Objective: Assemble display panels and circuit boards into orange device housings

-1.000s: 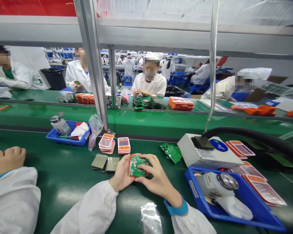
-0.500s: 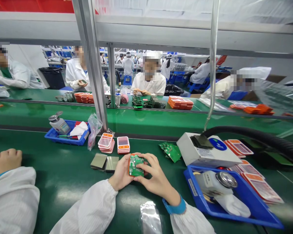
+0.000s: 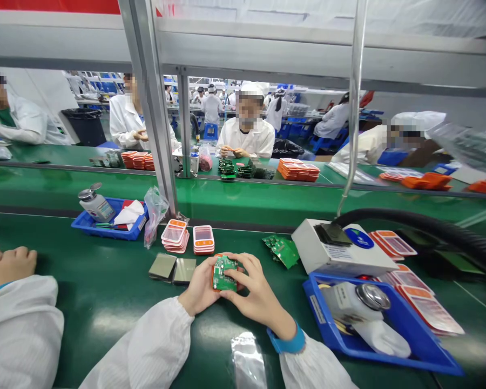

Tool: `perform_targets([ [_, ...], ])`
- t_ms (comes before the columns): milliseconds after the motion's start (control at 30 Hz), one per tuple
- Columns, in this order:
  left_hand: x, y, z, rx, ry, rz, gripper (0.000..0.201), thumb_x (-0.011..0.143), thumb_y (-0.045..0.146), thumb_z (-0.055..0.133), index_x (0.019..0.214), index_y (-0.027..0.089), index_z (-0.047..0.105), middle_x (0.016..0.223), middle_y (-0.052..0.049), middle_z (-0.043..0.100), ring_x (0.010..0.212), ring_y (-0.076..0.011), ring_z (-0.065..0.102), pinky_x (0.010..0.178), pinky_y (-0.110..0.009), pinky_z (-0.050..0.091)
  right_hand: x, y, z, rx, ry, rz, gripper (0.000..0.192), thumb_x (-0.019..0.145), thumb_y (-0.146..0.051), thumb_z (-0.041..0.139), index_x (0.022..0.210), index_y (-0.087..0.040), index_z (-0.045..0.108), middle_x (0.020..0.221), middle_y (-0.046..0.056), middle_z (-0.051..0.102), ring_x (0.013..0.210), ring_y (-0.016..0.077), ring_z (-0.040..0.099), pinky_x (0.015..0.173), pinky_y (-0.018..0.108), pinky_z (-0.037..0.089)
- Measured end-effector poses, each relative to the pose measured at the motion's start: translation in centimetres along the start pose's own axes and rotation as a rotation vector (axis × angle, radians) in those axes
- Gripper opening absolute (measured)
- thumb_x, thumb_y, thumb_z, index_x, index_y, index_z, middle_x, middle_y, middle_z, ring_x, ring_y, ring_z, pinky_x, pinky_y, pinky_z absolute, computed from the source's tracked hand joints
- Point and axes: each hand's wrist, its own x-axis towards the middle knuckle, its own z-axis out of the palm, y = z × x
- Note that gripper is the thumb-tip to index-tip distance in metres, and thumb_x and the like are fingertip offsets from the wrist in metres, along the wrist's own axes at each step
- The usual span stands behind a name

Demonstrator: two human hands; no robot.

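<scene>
fingers of both hands close round one thing: a small green printed circuit board seated in an orange plastic case (image 3: 223, 273), held just above the dark green bench (image 3: 105, 302). going left to right from that board: a co-worker's fist in a white sleeve (image 3: 8, 266) rests well to its left; two flat grey-green glass panels (image 3: 172, 268) lie just left of it, touching each other; behind them stand two short stacks of orange-rimmed clear covers (image 3: 188, 239). the left hand (image 3: 200, 289) cups the board's left edge, thumb along the side. the right hand (image 3: 253, 292) comes in from the right, its fingers (image 3: 230, 277) pinching down on the board's face and lower edge. the board stands tilted toward the camera, its long axis running roughly up and away. both hands touch it, neither nearer. right of the board lie loose green circuit boards (image 3: 282, 250), a white box-shaped unit (image 3: 340, 254), and a blue plastic tray (image 3: 409, 329).
</scene>
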Motion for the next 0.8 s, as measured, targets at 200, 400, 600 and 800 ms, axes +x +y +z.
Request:
perform_targets([
  [200,-0.01,-0.05,0.02,-0.003,0.028,0.000,0.022,0.084,0.023,0.048,0.095,0.013,0.064,0.084,-0.010,0.071,0.088,-0.0240,0.067,0.088,-0.039,0.048,0.06,-0.27,0.00,0.016,-0.040,0.061,0.025,0.075,-0.021,0.072,0.099,-0.025,0.063,0.128,0.009,0.054,0.115,0.0287,0.047,0.093,0.050,0.045],
  [400,-0.03,-0.09,0.04,-0.001,0.038,-0.003,0.021,0.084,0.022,0.047,0.094,0.012,0.063,0.087,-0.011,0.070,0.090,-0.0252,0.066,0.089,-0.042,0.048,-0.01,-0.17,-0.03,0.008,-0.038,0.049,0.030,0.077,-0.023,0.070,0.105,-0.025,0.061,0.128,0.009,0.054,0.116,0.0288,0.046,0.093,0.051,0.045],
  [600,-0.03,-0.08,-0.22,0.016,0.043,-0.002,0.024,0.082,0.018,0.051,0.104,0.014,0.060,0.092,-0.010,0.070,0.093,-0.0244,0.066,0.090,-0.041,0.047,0.07,-0.36,-0.24,-0.053,-0.040,0.004,0.029,0.079,-0.024,0.068,0.107,-0.024,0.061,0.130,0.010,0.052,0.117,0.0288,0.045,0.095,0.051,0.043],
  [800,-0.14,-0.08,-0.54,0.053,0.072,0.046,0.032,0.074,0.010,0.058,0.106,0.015,0.060,0.091,-0.007,0.070,0.094,-0.0229,0.066,0.091,-0.037,0.047,0.32,-0.59,-0.50,-0.124,-0.082,-0.033,0.039,0.082,-0.040,0.065,0.118,-0.026,0.057,0.134,0.010,0.050,0.118,0.0295,0.043,0.099,0.054,0.038],
])
